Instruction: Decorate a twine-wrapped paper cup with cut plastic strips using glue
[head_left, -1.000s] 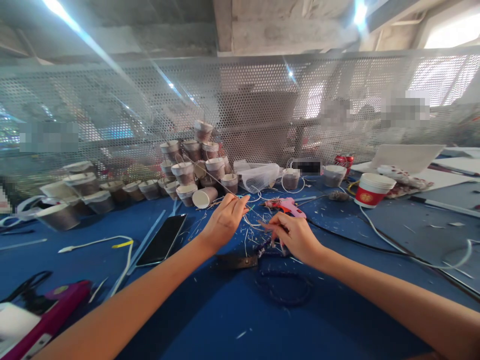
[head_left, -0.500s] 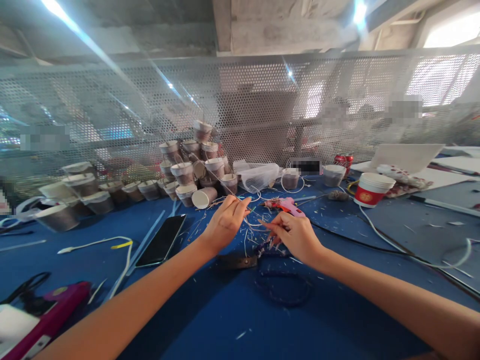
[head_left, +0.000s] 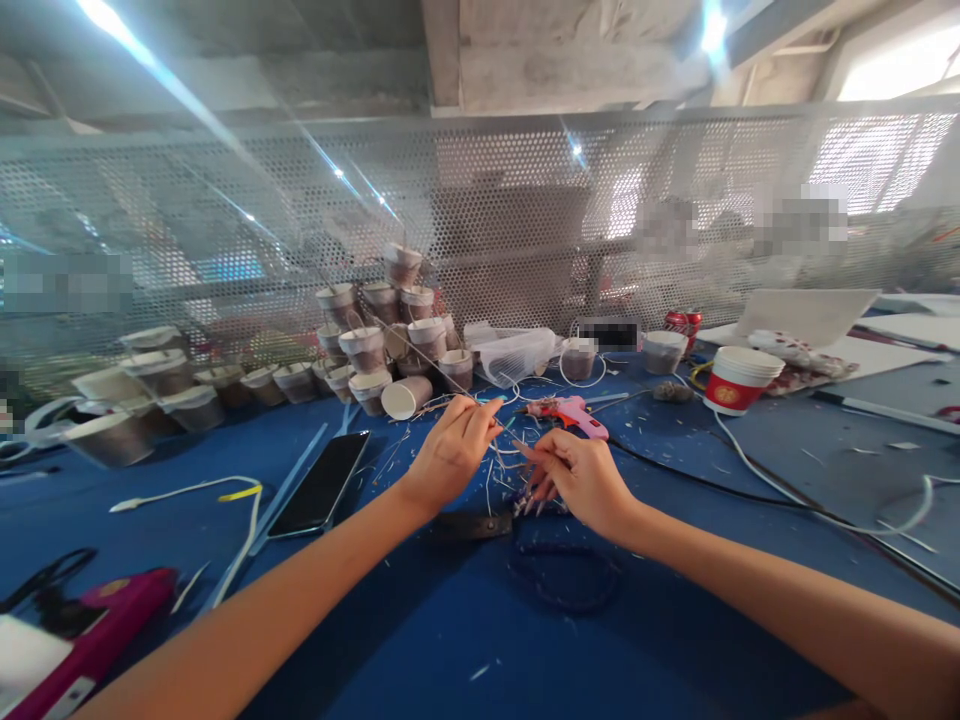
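Over the middle of the table, my left hand point(head_left: 450, 452) is closed in a pinch on a thin strand point(head_left: 512, 432). The strand slants down across the gap to my right hand point(head_left: 586, 478), whose thumb and forefinger are pinched at its lower end. Its material is too fine to make out. Just beyond the right hand lies a pink glue gun point(head_left: 576, 412). Below the hands rests a dark riveted tool with a large dark-blue loop point(head_left: 566, 578), apparently scissors with wrapped handles. White thread and small scraps lie around them.
Brown-and-white cups point(head_left: 365, 350) are stacked at the back left. A black phone point(head_left: 321, 484) lies left of my left forearm, and a magenta tool point(head_left: 124, 625) at the front left. Red-and-white paper cups point(head_left: 739, 380) and cables point(head_left: 757, 490) are on the right. Behind stands a perforated metal screen point(head_left: 517, 220).
My right hand has shifted slightly, and its fingertips now meet the lower end of the strand. The left hand stays nearly in place. The whole view has shifted a little.
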